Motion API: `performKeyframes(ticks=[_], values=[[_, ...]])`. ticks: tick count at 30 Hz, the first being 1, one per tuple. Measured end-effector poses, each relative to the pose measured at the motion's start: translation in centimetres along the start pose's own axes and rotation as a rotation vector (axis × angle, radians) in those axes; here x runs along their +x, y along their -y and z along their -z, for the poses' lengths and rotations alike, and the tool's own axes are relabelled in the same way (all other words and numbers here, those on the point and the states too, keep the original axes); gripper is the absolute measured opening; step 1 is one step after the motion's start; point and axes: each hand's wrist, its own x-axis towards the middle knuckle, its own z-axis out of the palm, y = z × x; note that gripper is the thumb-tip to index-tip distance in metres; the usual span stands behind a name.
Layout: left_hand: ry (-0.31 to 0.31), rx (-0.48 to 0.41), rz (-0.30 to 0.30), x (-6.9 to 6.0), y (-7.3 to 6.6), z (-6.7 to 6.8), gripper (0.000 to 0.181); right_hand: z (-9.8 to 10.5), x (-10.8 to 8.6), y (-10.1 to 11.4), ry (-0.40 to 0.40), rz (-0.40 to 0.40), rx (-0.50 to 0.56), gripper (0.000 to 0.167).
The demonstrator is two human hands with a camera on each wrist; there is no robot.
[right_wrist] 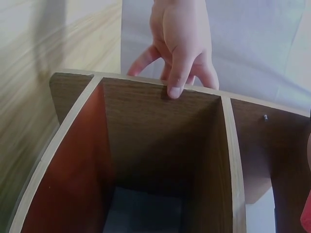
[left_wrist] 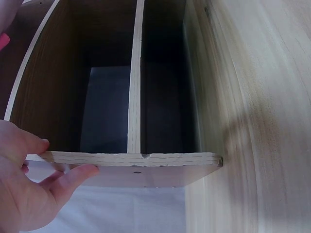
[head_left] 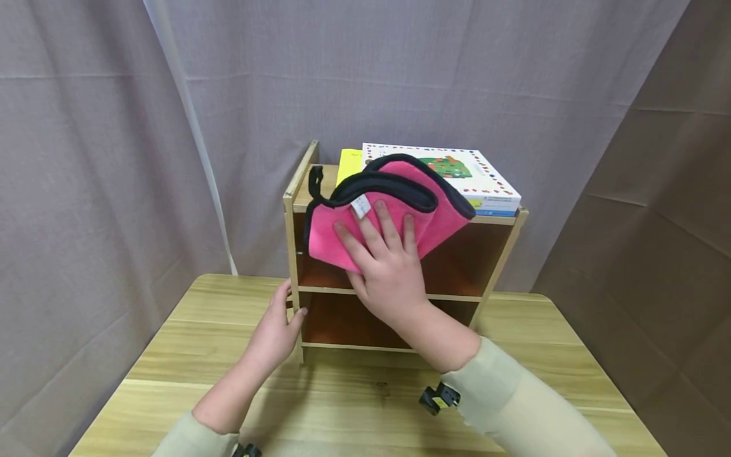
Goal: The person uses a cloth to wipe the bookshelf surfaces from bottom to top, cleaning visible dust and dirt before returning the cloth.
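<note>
A pink cloth [head_left: 331, 238] with black edging, a hanging loop and a white tag is folded over in front of the top of a small wooden shelf [head_left: 388, 291]. My right hand [head_left: 394, 276] holds it, four fingers spread over its face and the thumb partly hidden at its lower edge. Only a bit of the cloth [right_wrist: 306, 216] enters the right wrist view. At the shelf's left side panel, my left hand [head_left: 274, 336] grips the front edge. In the left wrist view its thumb and fingers [left_wrist: 75, 177] straddle the panel [left_wrist: 112, 159].
Books [head_left: 485, 168] with a white cover uppermost lie on the shelf top, a yellow one [head_left: 349, 164] partly beneath. The shelf stands on a wood-grain table [head_left: 354, 406]. Grey curtains [head_left: 400, 76] hang behind, and a brown one [head_left: 651, 228] hangs at the right.
</note>
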Motion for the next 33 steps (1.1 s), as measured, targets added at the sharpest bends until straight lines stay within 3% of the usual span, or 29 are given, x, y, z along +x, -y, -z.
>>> performKeyframes(ticks=[33], values=[[0.012, -0.004, -0.051, 0.0, -0.3, 0.2, 0.059, -1.7, 3.6, 4.0, 0.08, 0.021, -0.032, 0.054]])
